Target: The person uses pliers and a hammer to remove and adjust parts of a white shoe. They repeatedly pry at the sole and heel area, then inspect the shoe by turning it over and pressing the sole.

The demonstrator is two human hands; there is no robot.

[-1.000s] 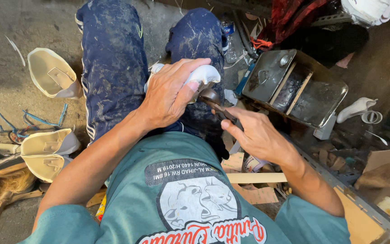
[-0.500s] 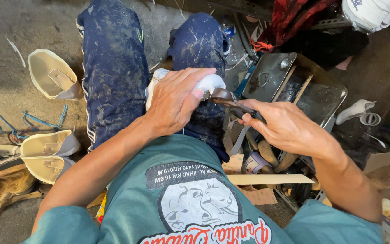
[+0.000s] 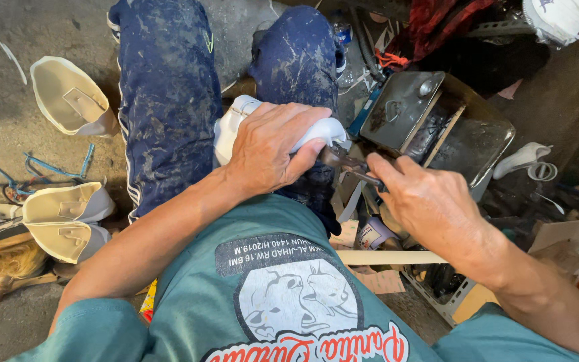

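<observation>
Dusty floor, left hand (image 3: 273, 151) still gripping white shoe (image 3: 236, 127), right hand (image 3: 430, 201) holding pliers (image 3: 346, 161), drawn back.

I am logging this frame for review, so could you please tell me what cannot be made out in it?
- Head view: the left hand covers most of the white shoe upper, so its shape is unclear.
- Head view: the metal tool runs into the right hand; its handle is hidden.
- Head view: the open metal box is too dark inside to tell its contents.
- Head view: the white object at top right is cut off by the edge.
</observation>
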